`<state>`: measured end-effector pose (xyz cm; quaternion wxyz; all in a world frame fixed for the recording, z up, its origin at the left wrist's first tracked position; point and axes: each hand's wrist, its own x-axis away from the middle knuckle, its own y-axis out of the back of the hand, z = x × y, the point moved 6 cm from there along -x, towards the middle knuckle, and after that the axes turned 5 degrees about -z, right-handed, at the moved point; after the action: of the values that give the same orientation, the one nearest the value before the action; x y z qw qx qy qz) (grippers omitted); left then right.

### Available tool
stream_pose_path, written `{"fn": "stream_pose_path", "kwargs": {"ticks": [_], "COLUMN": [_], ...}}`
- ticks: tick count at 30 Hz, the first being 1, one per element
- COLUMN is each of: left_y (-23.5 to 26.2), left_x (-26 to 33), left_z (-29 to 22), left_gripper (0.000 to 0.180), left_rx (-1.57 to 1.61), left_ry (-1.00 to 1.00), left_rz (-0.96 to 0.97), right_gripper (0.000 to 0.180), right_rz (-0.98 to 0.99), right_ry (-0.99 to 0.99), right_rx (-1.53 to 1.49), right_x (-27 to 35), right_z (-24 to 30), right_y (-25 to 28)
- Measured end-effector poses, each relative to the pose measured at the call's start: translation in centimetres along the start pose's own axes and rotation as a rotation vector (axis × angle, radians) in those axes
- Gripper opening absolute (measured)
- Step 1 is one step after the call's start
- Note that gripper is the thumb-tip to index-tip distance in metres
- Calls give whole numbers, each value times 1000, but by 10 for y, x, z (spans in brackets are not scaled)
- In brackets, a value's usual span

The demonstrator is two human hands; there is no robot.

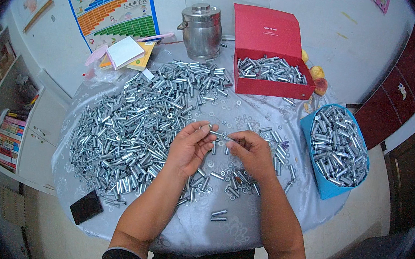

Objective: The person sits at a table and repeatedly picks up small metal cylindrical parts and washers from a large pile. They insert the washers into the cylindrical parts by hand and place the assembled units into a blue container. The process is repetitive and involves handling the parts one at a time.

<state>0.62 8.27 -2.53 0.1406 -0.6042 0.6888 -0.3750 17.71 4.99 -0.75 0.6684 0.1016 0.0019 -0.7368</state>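
Note:
Over the middle of the table, my left hand [193, 145] and my right hand [251, 151] are close together, both with pinched fingers. Between them runs a slim silvery metal bolt [219, 134], lying nearly level. My left thumb and forefinger grip its left end, where a small washer-like piece seems to sit. The right fingertips close round its other end and partly hide it. To the left spreads a large heap of metal sleeves and bolts [122, 131]. Loose washers [233, 194] and short metal sleeves [218, 215] lie beneath and nearer me.
A red lidded box [271, 89] and a blue bin [329, 191], both holding metal pieces, stand at the right. At the back are a steel pot [200, 34] and notebooks [125, 52]. A black phone [86, 208] lies by the table's left edge. Shelves [27, 132] stand left.

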Motion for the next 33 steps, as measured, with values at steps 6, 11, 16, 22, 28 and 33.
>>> {"fn": "stream_pose_path", "kwargs": {"ticks": [6, 11, 16, 22, 28, 33], "left_y": [-1, -1, 0, 1, -2, -9], "left_x": [0, -1, -1, -4, 0, 3], "left_z": [2, 4, 13, 16, 19, 18], "left_gripper": [12, 13, 16, 19, 25, 28], "left_rx": [-34, -87, -127, -25, -106, -156], "left_ry": [-13, -21, -2, -6, 44, 29], "left_rz": [-5, 4, -6, -44, -43, -24], "right_gripper": [18, 18, 20, 25, 25, 22], "right_rz": [-47, -43, -42, -4, -20, -64], "right_ry": [24, 72, -79, 13, 76, 128], "right_rx": [1, -23, -138, -184, -114, 24], "right_x": [0, 0, 2, 2, 2, 0], "right_z": [-1, -5, -1, 0, 6, 10], "right_y": [-1, -3, -5, -9, -6, 1]}}
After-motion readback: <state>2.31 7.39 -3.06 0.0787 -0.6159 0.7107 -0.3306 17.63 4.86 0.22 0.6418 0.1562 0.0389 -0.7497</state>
